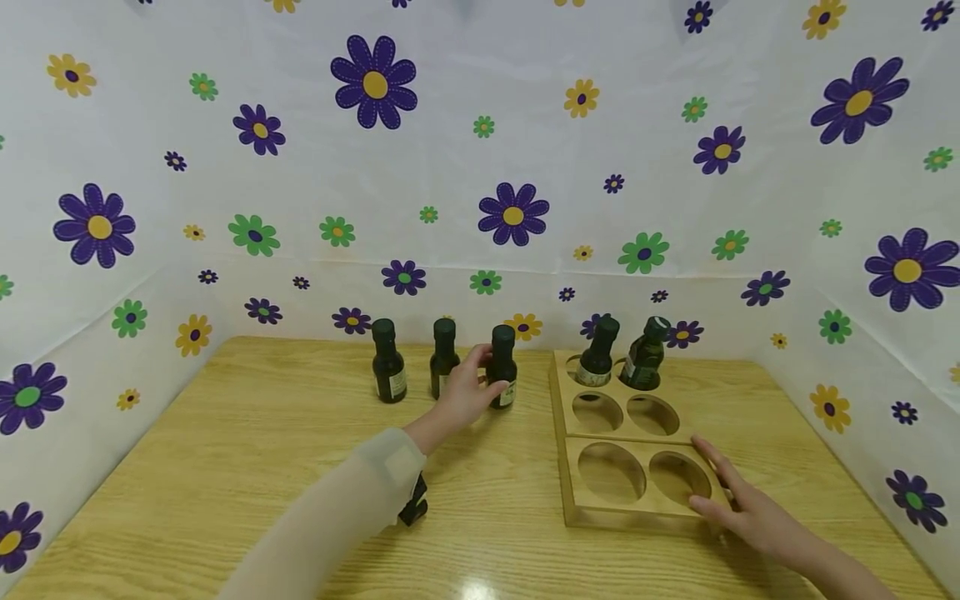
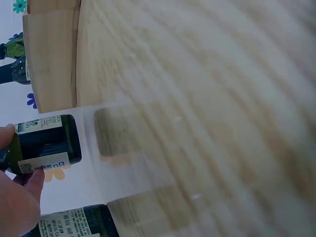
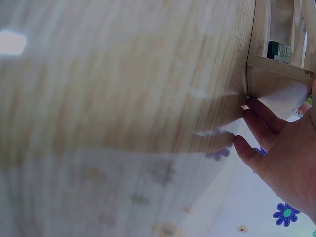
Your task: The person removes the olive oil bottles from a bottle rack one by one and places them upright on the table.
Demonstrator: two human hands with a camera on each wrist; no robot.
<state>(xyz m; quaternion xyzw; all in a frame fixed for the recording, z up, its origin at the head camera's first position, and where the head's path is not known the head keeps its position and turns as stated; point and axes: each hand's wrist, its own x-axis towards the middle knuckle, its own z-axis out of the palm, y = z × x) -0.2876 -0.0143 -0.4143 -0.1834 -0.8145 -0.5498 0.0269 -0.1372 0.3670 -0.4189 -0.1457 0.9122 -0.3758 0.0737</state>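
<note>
Flower-printed sheeting [image 1: 450, 158] backs a wood-grain counter [image 1: 225, 433]. Toward the counter's 12 o'clock edge, a dark bottle [image 1: 504, 365] is upright in the person's left grip [image 1: 461, 393], thumb and fingers pinched round its upper body. From the left wrist, a gap shows between its base and its reflection, so it seems just off the surface; holding it high probably keeps the base free. At its 9 o'clock stand a middle bottle [image 1: 441, 362] and an end bottle [image 1: 388, 367], set apart, which likely leaves room for fingers. At its 4 o'clock sits a wooden holder [image 1: 564, 467] with round holes. Its far row, at 3 o'clock, carries a label-banded bottle [image 1: 596, 358] and a green bottle [image 1: 645, 358], both seemingly leaning, perhaps because the holes are wider. On the holder's 4 o'clock edge, the right grip [image 1: 750, 508] is spread loosely, pinching nothing, presumably steadying it.
</note>
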